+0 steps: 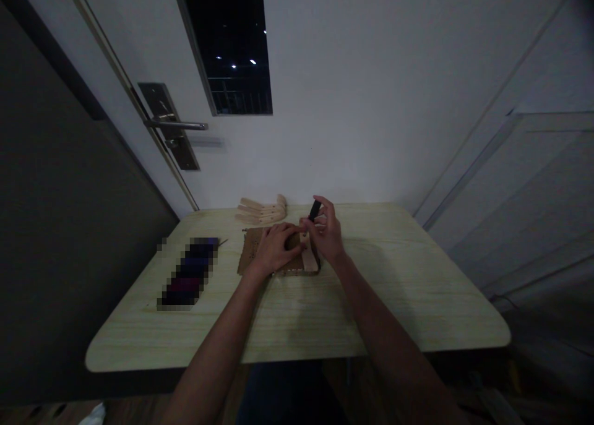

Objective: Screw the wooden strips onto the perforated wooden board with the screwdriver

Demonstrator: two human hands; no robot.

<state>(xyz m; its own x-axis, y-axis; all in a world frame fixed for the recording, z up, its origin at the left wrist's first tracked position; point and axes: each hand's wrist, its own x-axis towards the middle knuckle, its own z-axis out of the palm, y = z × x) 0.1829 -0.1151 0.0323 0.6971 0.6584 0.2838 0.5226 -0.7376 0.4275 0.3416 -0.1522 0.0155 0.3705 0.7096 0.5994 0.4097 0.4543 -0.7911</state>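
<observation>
Near the middle of the wood-grain table [394, 307], brown cardboard [251, 245] lies beneath the spread left hand [276, 245]; the right hand [328, 232] pinches a black handle [315, 210] above a wooden strip [309, 261]. White door [315, 140] at twelve o'clock, metal lever [179, 125] around half past ten.

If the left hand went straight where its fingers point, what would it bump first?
Probably the right hand, which holds a black object just past the left hand's fingertips. Depth is unclear, so the pale strip might come first.
</observation>
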